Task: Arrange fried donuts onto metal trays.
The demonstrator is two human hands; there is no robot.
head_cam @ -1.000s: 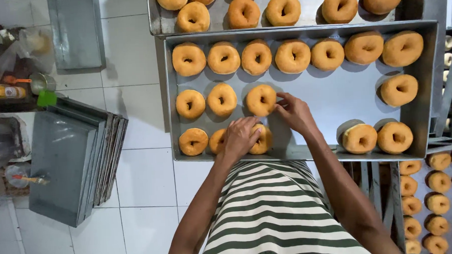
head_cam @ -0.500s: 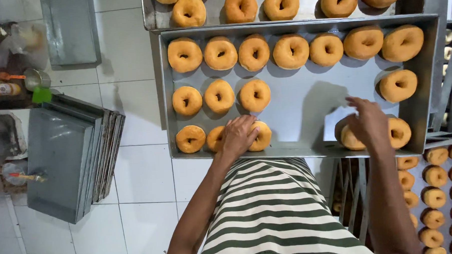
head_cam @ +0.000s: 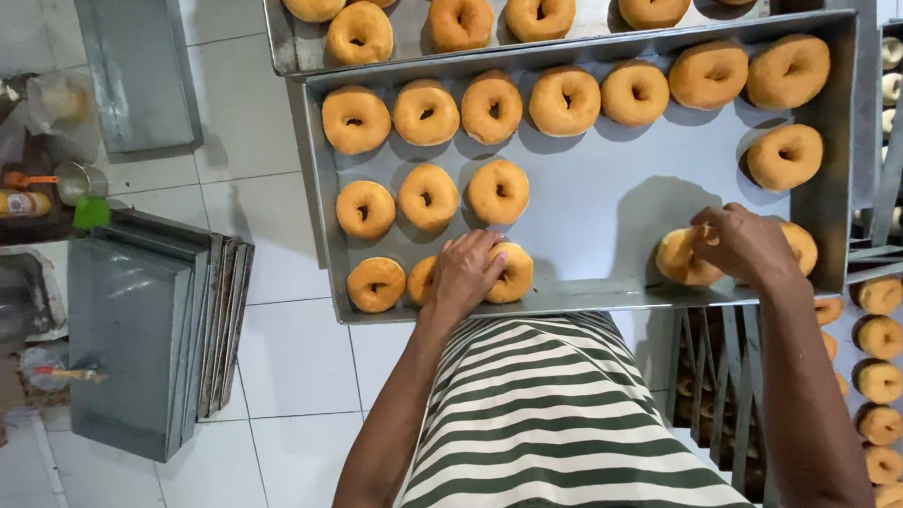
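Note:
A large metal tray holds several golden ring doughnuts in rows. My left hand rests on two doughnuts at the tray's near edge, one of them a doughnut showing at the hand's right. My right hand is closed over a doughnut at the near right corner, with another doughnut showing just beyond it. The middle of the tray's near half is bare metal.
A second tray of doughnuts overlaps the far side. A rack at the right carries more doughnuts below. Stacked empty trays lean on the tiled floor at the left, with bottles and a cup beyond.
My right hand left the middle doughnut row, swung right, and came down on a doughnut at the tray's near right corner. My left hand stayed on the near-edge doughnuts.

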